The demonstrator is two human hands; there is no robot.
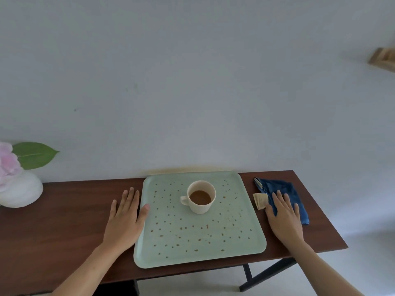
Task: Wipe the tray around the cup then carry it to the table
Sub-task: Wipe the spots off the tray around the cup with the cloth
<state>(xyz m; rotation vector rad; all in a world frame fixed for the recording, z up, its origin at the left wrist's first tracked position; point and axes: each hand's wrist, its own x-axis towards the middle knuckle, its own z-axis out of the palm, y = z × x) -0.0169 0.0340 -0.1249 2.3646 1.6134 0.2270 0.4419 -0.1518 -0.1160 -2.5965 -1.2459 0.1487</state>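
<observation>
Looking down through the head camera, we see a pale green tray lying flat on a dark wooden counter that stands against a plain wall. A cream cup sits upright on the tray, a little toward its far side, handle pointing left, partly filled with brown liquid. Small brown spots are scattered over the tray surface all around the cup.

Our left hand rests palm down on the counter just beside the tray's left edge, fingers spread and flat, with the thumb reaching over the rim onto the tray; it grips nothing. Our right hand lies palm down to the right of the tray, fingers extended and open, the fingertips resting on a folded blue cloth (it presses on the cloth rather than closing around it). The cloth lies on the counter near the tray's right edge, apart from it, with a small beige tag at its left side.

At the far left, a pink flower with a green leaf rises from a white vase on the counter. A wooden object, blurred, shows at the upper right edge against the wall.
</observation>
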